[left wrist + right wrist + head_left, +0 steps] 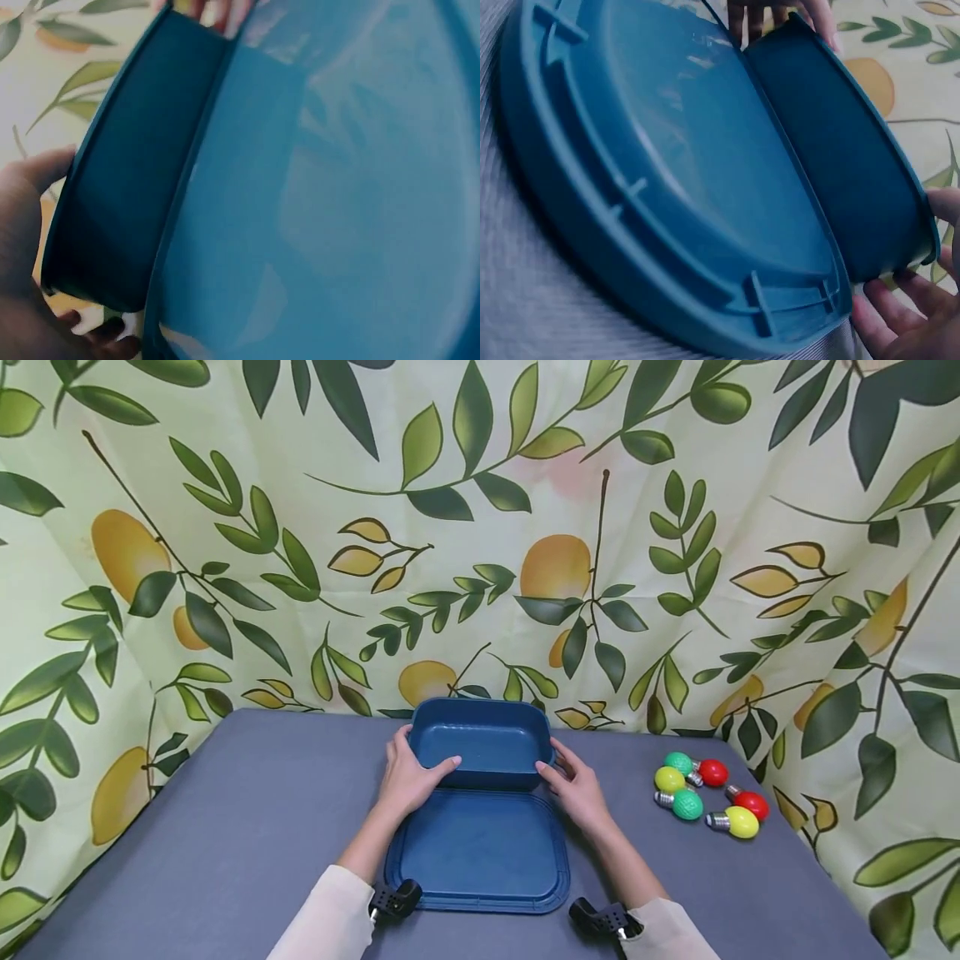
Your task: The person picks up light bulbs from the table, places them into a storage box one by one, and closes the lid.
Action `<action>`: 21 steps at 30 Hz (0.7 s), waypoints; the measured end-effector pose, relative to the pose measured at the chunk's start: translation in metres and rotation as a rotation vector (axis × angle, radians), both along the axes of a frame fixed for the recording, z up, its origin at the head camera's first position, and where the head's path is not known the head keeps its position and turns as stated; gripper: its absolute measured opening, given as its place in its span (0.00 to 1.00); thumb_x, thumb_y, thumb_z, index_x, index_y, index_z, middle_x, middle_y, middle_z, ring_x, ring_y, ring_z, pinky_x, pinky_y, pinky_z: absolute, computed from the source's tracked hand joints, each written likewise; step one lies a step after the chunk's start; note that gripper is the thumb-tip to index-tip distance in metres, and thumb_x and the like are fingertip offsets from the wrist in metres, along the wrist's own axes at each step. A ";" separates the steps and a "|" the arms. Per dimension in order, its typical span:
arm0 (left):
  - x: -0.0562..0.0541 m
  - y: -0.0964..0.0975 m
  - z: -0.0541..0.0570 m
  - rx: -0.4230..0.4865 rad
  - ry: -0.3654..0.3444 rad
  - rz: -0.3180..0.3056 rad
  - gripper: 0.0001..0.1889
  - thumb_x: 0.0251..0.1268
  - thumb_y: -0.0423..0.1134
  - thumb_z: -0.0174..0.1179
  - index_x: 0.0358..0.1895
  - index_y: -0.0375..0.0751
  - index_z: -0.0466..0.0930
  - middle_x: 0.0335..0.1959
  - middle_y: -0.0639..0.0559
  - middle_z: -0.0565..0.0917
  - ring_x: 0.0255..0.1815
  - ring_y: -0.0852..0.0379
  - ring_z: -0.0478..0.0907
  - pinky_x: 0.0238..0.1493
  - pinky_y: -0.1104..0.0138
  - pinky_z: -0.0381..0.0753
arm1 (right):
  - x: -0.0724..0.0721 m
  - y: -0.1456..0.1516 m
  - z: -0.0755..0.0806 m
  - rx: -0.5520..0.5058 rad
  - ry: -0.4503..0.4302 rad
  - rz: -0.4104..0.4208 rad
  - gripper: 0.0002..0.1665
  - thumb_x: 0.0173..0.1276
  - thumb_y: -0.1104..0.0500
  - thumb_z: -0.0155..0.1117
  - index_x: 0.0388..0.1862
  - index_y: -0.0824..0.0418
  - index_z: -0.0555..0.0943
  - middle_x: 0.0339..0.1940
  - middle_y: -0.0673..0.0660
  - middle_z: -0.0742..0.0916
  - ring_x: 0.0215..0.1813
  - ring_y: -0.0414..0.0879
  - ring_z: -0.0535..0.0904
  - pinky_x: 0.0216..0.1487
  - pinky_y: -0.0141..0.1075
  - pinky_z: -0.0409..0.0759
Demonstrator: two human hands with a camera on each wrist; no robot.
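A blue rectangular plastic box (480, 779), open at the top, stands at the far middle of the table. My left hand (408, 782) grips its left end, thumb over the near rim and fingers along the side. At the opposite end my right hand (579, 789) holds it the same way, thumb at the near corner. Directly in front lies a flat blue lid (480, 852) with a raised edge, right against the box's near wall. In the right wrist view, the lid (705, 150) shows a ribbed rim beside the box's outer wall (840, 150).
Several small coloured light bulbs (742, 822), red, green and yellow, lie at the table's right side. Behind the grey-blue table (247, 827) hangs a leaf-patterned cloth (480, 527), which also runs along both sides.
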State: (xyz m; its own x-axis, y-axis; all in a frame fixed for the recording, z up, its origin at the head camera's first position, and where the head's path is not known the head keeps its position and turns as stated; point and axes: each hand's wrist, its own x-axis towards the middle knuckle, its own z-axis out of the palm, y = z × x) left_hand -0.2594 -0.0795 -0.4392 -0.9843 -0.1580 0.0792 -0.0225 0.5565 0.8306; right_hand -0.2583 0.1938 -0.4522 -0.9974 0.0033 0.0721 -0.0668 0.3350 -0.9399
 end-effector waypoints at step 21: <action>-0.011 -0.004 -0.034 0.215 0.107 -0.048 0.55 0.61 0.61 0.68 0.83 0.52 0.42 0.84 0.43 0.50 0.84 0.38 0.49 0.77 0.37 0.54 | 0.002 0.002 -0.025 0.127 0.122 -0.006 0.37 0.78 0.45 0.57 0.82 0.47 0.60 0.75 0.66 0.74 0.65 0.56 0.79 0.63 0.48 0.78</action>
